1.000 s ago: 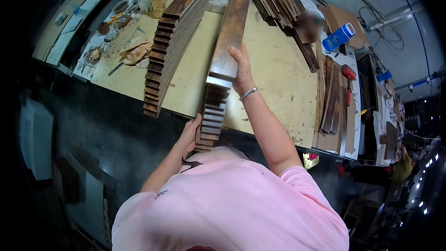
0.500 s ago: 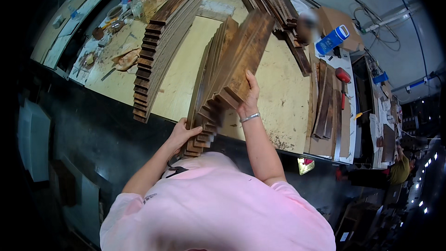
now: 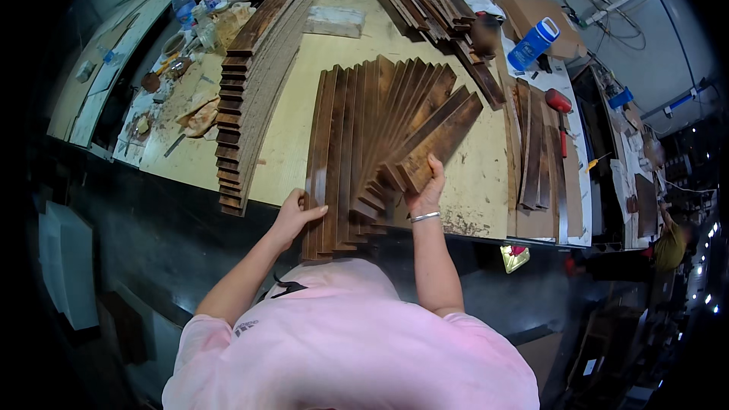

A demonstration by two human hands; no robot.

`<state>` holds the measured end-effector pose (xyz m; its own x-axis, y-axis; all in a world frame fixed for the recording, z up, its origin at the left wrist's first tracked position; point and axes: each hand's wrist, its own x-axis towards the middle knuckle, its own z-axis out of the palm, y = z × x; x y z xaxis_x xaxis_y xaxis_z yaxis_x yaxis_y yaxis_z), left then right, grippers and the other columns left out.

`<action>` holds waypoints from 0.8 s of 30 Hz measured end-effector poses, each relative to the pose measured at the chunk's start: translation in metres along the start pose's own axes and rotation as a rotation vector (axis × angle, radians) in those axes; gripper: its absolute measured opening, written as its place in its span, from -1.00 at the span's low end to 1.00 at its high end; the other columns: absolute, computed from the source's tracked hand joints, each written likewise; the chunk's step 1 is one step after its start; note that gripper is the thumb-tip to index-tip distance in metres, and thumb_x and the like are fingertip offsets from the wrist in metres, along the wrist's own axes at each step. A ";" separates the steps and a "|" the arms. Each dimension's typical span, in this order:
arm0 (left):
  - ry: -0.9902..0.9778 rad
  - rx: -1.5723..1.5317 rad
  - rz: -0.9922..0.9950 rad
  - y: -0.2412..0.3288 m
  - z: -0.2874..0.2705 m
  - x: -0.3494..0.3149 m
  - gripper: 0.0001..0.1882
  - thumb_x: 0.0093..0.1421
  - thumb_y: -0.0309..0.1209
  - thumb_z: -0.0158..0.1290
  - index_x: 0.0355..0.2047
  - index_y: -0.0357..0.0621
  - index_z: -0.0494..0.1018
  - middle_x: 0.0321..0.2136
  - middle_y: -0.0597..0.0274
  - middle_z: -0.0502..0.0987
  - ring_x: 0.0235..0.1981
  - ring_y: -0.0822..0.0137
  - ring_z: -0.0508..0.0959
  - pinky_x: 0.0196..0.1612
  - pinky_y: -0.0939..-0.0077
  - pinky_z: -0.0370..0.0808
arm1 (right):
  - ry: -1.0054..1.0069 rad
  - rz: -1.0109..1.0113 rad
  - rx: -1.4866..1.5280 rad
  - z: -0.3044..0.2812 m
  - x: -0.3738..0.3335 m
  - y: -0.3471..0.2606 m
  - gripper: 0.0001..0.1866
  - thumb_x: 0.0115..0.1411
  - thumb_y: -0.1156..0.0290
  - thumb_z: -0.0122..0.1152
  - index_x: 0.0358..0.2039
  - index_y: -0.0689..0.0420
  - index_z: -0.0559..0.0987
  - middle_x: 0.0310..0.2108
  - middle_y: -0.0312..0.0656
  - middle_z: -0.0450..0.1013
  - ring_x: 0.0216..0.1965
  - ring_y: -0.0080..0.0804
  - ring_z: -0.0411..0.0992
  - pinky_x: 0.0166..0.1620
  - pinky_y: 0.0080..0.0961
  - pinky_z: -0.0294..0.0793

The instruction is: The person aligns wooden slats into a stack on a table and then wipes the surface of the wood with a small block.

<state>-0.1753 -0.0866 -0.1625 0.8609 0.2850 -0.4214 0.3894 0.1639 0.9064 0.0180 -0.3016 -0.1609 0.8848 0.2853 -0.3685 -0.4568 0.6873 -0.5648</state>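
Several dark brown wooden planks [image 3: 357, 118] lie fanned out in front of me, their near ends jutting over the table's front edge. My left hand [image 3: 295, 216] grips the leftmost planks near their close end, thumb on top. At the right side of the fan my right hand [image 3: 430, 188], with a silvery bracelet at the wrist, is closed round the near end of the outermost planks. These right-hand planks are tilted and raised above the others. The fingers under the wood are hidden on both hands.
A tall staggered stack of planks [image 3: 235, 118] stands on the left of the table [image 3: 292, 125]. More planks [image 3: 425, 0] are piled at the back. To the right are loose planks [image 3: 535, 152], a red-headed mallet [image 3: 558, 100] and a blue bottle [image 3: 534, 45]. Another person [image 3: 670, 249] is far right.
The bundled planks have spread into a wide fan across the table. My right hand has moved slightly right and down with its planks; the left stays at the left edge.
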 end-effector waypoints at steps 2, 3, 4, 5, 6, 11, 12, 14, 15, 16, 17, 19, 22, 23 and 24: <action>0.034 0.088 0.027 0.003 0.002 0.012 -0.36 0.11 -0.25 0.30 0.04 -0.44 0.31 -0.11 -0.05 0.52 -0.08 0.26 0.52 0.03 0.42 0.42 | 0.004 0.031 -0.004 -0.016 0.001 -0.006 -0.44 0.10 0.13 0.19 0.08 0.14 0.45 -0.05 -0.12 0.53 -0.04 -0.14 0.50 0.06 -0.12 0.49; 0.045 0.125 0.044 0.001 0.003 0.019 -0.35 0.12 -0.22 0.29 0.04 -0.45 0.32 -0.11 -0.06 0.53 -0.09 0.26 0.53 0.03 0.41 0.42 | 0.007 0.041 -0.013 -0.022 -0.001 -0.010 -0.43 0.11 0.13 0.19 0.08 0.15 0.45 -0.04 -0.11 0.53 -0.04 -0.13 0.51 0.07 -0.11 0.50; 0.077 0.243 0.109 0.000 0.003 0.026 -0.35 0.14 -0.15 0.26 0.02 -0.46 0.33 -0.10 -0.09 0.53 -0.08 0.23 0.54 0.03 0.39 0.43 | -0.010 0.052 -0.026 -0.027 -0.001 -0.013 -0.42 0.11 0.14 0.19 0.10 0.18 0.44 -0.01 -0.07 0.52 -0.01 -0.10 0.50 0.09 -0.09 0.49; 0.105 0.258 0.093 -0.001 0.003 0.032 -0.32 0.13 -0.12 0.26 0.03 -0.45 0.32 -0.08 -0.13 0.52 -0.04 0.19 0.54 0.05 0.35 0.44 | -0.021 0.070 -0.033 -0.037 0.002 -0.015 -0.42 0.11 0.14 0.19 0.10 0.18 0.44 -0.01 -0.06 0.52 -0.01 -0.10 0.50 0.10 -0.09 0.49; 0.091 0.245 0.095 -0.004 0.003 0.042 -0.32 0.13 -0.12 0.26 0.04 -0.44 0.31 -0.07 -0.13 0.52 -0.03 0.18 0.54 0.06 0.34 0.44 | -0.028 0.083 -0.041 -0.051 0.007 -0.020 -0.42 0.11 0.14 0.19 0.10 0.18 0.44 -0.01 -0.06 0.52 -0.01 -0.09 0.50 0.10 -0.08 0.49; 0.141 0.245 0.112 -0.005 0.011 0.073 -0.29 0.03 -0.26 0.35 0.06 -0.40 0.26 -0.06 -0.09 0.51 -0.02 0.15 0.54 0.06 0.35 0.46 | -0.002 0.169 -0.052 -0.088 0.017 -0.032 -0.43 0.12 0.17 0.18 0.09 0.21 0.44 -0.01 -0.04 0.52 -0.01 -0.07 0.50 0.10 -0.04 0.49; 0.157 0.226 0.107 0.000 0.014 0.077 -0.30 -0.05 -0.36 0.39 0.02 -0.39 0.28 -0.08 -0.06 0.52 -0.06 0.17 0.55 0.04 0.34 0.48 | 0.001 0.180 -0.052 -0.091 0.018 -0.035 -0.42 0.11 0.17 0.18 0.10 0.21 0.44 -0.01 -0.03 0.52 -0.01 -0.07 0.51 0.09 -0.04 0.50; 0.028 0.124 0.123 0.008 0.018 0.078 -0.31 -0.09 -0.40 0.40 -0.01 -0.39 0.29 -0.11 -0.05 0.53 -0.09 0.18 0.56 0.02 0.34 0.49 | -0.009 0.171 -0.030 -0.098 0.018 -0.037 -0.47 0.09 0.22 0.21 0.05 0.20 0.47 -0.05 -0.04 0.53 -0.05 -0.09 0.52 0.07 -0.10 0.52; -0.035 0.074 0.129 0.013 0.020 0.077 -0.31 -0.11 -0.41 0.40 -0.02 -0.39 0.30 -0.12 -0.05 0.53 -0.10 0.19 0.57 0.01 0.34 0.50 | -0.013 0.168 -0.017 -0.098 0.015 -0.038 -0.49 0.08 0.24 0.22 0.03 0.20 0.49 -0.06 -0.05 0.54 -0.07 -0.10 0.53 0.06 -0.14 0.53; -0.017 0.116 0.133 0.010 0.022 0.081 -0.31 -0.12 -0.43 0.40 -0.02 -0.40 0.30 -0.14 -0.05 0.53 -0.11 0.18 0.57 0.00 0.34 0.50 | -0.026 0.204 -0.002 -0.103 0.017 -0.039 -0.48 0.07 0.25 0.22 0.04 0.20 0.49 -0.06 -0.04 0.54 -0.06 -0.09 0.53 0.06 -0.12 0.53; 0.001 0.157 0.137 0.005 0.024 0.086 -0.30 -0.13 -0.44 0.40 -0.02 -0.41 0.30 -0.15 -0.04 0.54 -0.12 0.18 0.58 -0.01 0.34 0.51 | -0.040 0.240 0.014 -0.110 0.022 -0.041 -0.48 0.07 0.26 0.22 0.04 0.21 0.48 -0.05 -0.04 0.53 -0.05 -0.09 0.53 0.07 -0.11 0.53; 0.003 0.221 0.151 0.010 0.031 0.090 -0.29 -0.15 -0.44 0.41 -0.03 -0.42 0.29 -0.16 -0.05 0.54 -0.12 0.17 0.58 -0.01 0.35 0.51 | -0.061 0.282 0.059 -0.127 0.029 -0.042 -0.45 0.05 0.27 0.22 0.06 0.22 0.47 -0.03 -0.03 0.53 -0.03 -0.07 0.52 0.09 -0.07 0.52; 0.006 0.338 0.166 0.018 0.035 0.095 -0.25 -0.18 -0.42 0.43 -0.02 -0.44 0.29 -0.17 -0.07 0.54 -0.11 0.14 0.57 0.01 0.35 0.50 | -0.091 0.329 0.126 -0.144 0.032 -0.041 -0.38 -0.01 0.29 0.23 0.10 0.22 0.45 0.00 -0.01 0.52 0.01 -0.02 0.50 0.12 0.01 0.49; 0.021 0.414 0.169 0.017 0.034 0.102 -0.23 -0.20 -0.41 0.44 -0.02 -0.45 0.29 -0.17 -0.08 0.54 -0.10 0.13 0.57 0.01 0.35 0.49 | -0.095 0.343 0.138 -0.147 0.032 -0.040 -0.36 -0.03 0.30 0.23 0.12 0.22 0.43 0.01 0.00 0.51 0.03 0.00 0.49 0.13 0.03 0.48; 0.038 0.490 0.169 0.017 0.031 0.108 -0.22 -0.21 -0.41 0.44 -0.01 -0.45 0.29 -0.17 -0.09 0.54 -0.10 0.12 0.57 0.02 0.35 0.49 | -0.099 0.360 0.151 -0.149 0.031 -0.037 -0.33 -0.04 0.30 0.23 0.14 0.22 0.42 0.03 0.01 0.49 0.05 0.02 0.47 0.14 0.06 0.47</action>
<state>-0.0656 -0.0825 -0.1914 0.9160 0.3051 -0.2605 0.3615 -0.3458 0.8659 0.0490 -0.4181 -0.2614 0.6789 0.5833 -0.4459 -0.7268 0.6200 -0.2956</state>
